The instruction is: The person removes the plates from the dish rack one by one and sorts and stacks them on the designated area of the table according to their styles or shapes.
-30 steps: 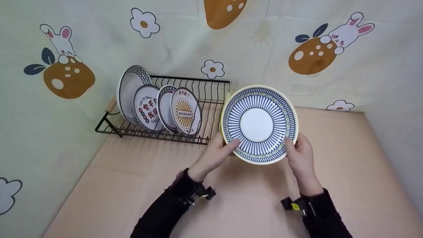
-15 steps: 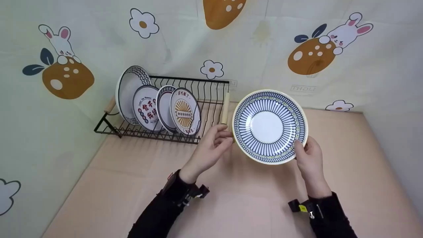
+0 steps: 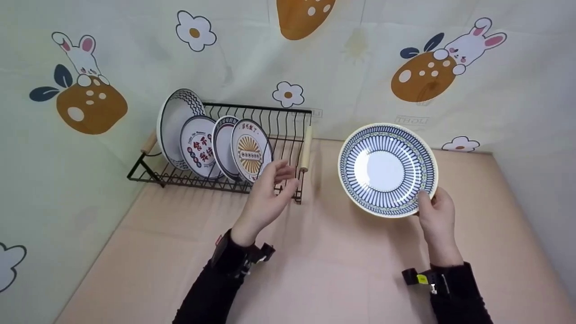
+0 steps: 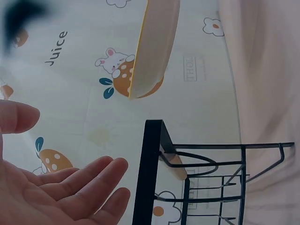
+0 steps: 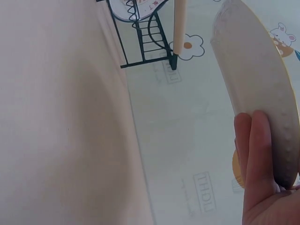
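Sleeves in black are entering from the bottom edge of the head view. Right hand (image 3: 438, 211) is pinching the lower right rim of a blue-striped plate (image 3: 388, 169), holding it tilted above the beige table (image 3: 342, 270), right of centre. Left hand (image 3: 266, 198) is hovering empty, fingers spread and relaxed, just in front of the black dish rack (image 3: 288, 135). Four plates (image 3: 216, 146) are standing upright in the rack's left half, against the bunny-print backdrop (image 3: 450, 63).
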